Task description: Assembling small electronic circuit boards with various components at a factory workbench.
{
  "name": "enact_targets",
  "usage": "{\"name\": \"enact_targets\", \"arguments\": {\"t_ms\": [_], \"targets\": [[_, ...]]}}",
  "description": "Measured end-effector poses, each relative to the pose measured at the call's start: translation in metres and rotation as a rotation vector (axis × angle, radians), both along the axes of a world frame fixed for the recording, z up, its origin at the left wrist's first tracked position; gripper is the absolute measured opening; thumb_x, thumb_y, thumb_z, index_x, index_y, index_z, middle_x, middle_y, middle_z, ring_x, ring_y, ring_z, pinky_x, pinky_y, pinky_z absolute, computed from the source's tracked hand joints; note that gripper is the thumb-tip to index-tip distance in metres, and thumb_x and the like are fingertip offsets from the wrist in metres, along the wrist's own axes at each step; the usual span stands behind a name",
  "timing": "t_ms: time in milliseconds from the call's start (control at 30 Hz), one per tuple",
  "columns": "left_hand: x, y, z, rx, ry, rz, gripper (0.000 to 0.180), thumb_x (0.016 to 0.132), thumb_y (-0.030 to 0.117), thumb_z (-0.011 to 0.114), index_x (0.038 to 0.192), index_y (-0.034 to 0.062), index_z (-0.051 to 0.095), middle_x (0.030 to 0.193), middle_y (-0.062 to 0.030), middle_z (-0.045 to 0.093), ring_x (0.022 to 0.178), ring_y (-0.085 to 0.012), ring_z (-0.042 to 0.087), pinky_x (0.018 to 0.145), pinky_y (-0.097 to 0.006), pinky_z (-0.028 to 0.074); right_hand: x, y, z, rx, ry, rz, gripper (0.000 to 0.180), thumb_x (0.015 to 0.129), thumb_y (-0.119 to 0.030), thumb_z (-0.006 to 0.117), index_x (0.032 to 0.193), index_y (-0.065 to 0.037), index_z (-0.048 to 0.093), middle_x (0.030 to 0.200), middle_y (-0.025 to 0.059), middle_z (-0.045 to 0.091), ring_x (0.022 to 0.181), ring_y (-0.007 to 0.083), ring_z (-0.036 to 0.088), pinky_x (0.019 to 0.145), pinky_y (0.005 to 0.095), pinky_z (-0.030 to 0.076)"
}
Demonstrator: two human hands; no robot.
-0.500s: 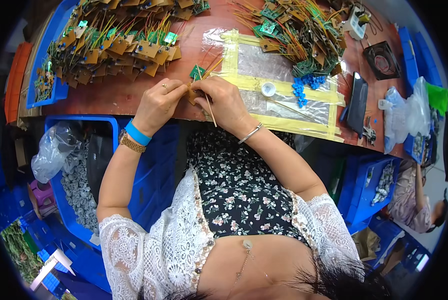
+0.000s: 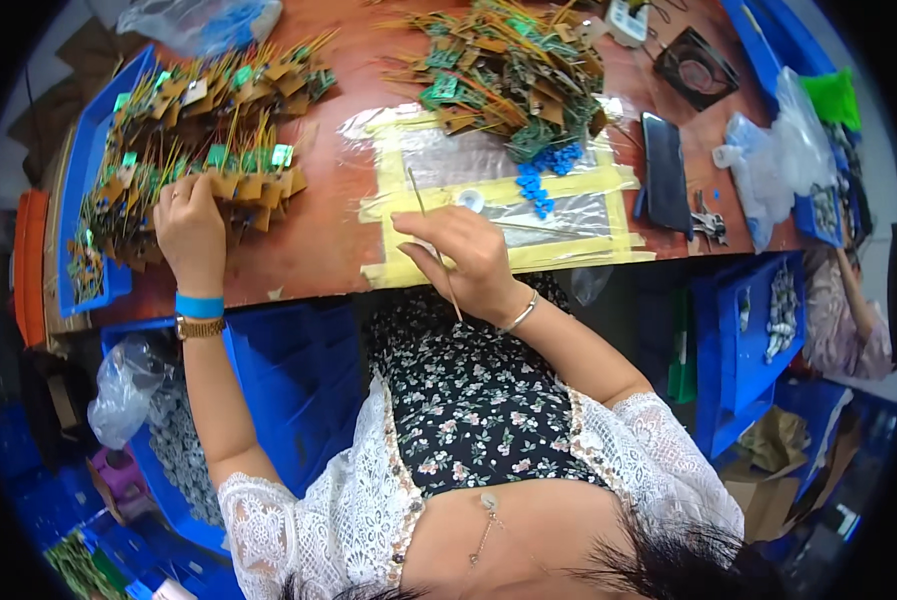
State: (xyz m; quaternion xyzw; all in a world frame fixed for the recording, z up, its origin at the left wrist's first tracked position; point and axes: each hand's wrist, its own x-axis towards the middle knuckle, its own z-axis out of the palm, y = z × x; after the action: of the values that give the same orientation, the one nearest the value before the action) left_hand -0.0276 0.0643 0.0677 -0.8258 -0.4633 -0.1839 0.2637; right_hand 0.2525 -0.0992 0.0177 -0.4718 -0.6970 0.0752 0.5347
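Note:
My left hand (image 2: 190, 220) is at the near edge of the left pile of wired circuit boards (image 2: 258, 190), brown and green with yellow and orange wires. Its fingers are bent and closed among the boards; what lies between them is hidden. Over the taped clear sheet (image 2: 408, 240), my right hand (image 2: 468, 258) is closed on a thin stick (image 2: 416, 190), which sticks out above and below the fingers. Just beyond that hand stands a small white round cup (image 2: 470, 200). Another thin stick (image 2: 543, 229) lies to its right.
A second heap of wired boards (image 2: 508, 75) lies beyond the sheet, with small blue parts (image 2: 536, 185) beside it. At right are a dark phone-like device (image 2: 665, 170), a black fan (image 2: 695, 68) and plastic bags (image 2: 753, 165). A blue tray (image 2: 93, 150) borders the left pile.
My hands have parted. The left moved left from the small board both hands were at to the left pile; that board no longer shows at the right hand, which keeps the stick. The view has shifted.

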Motion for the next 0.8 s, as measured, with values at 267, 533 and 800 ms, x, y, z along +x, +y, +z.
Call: {"name": "enact_targets", "arguments": {"t_ms": [267, 533, 800], "targets": [[0.105, -0.051, -0.007, -0.155, -0.381, -0.411, 0.021, 0.083, 0.005, 0.063, 0.103, 0.0048, 0.069, 0.100, -0.0114, 0.068, 0.093, -0.0327, 0.063, 0.079, -0.044, 0.051, 0.039, -0.030, 0.001, 0.086, 0.060, -0.168, 0.029, 0.076, 0.007, 0.073, 0.103, -0.001, 0.069, 0.097, 0.0125, 0.072, 0.081, 0.0269, 0.069, 0.071, 0.0331, 0.054], [0.274, -0.076, -0.035, -0.364, -0.403, -0.781, 0.023, 0.079, 0.012, 0.072, 0.095, 0.0011, 0.061, 0.086, -0.0114, 0.062, 0.085, -0.0288, 0.061, 0.072, -0.038, 0.051, 0.088, -0.052, 0.001, 0.113, 0.115, -0.447, 0.019, 0.085, 0.010, 0.066, 0.102, 0.002, 0.067, 0.094, 0.0134, 0.071, 0.079, 0.0190, 0.067, 0.071, 0.0264, 0.051], [0.271, -0.061, -0.042, -0.160, -0.136, -0.635, 0.028, 0.080, 0.003, 0.057, 0.106, -0.0042, 0.059, 0.077, -0.0091, 0.061, 0.077, -0.0242, 0.062, 0.068, -0.033, 0.052, 0.097, -0.068, -0.004, 0.088, 0.095, -0.482, 0.020, 0.085, 0.010, 0.065, 0.103, 0.002, 0.067, 0.090, 0.0129, 0.071, 0.078, 0.0201, 0.067, 0.070, 0.0270, 0.052]]}}
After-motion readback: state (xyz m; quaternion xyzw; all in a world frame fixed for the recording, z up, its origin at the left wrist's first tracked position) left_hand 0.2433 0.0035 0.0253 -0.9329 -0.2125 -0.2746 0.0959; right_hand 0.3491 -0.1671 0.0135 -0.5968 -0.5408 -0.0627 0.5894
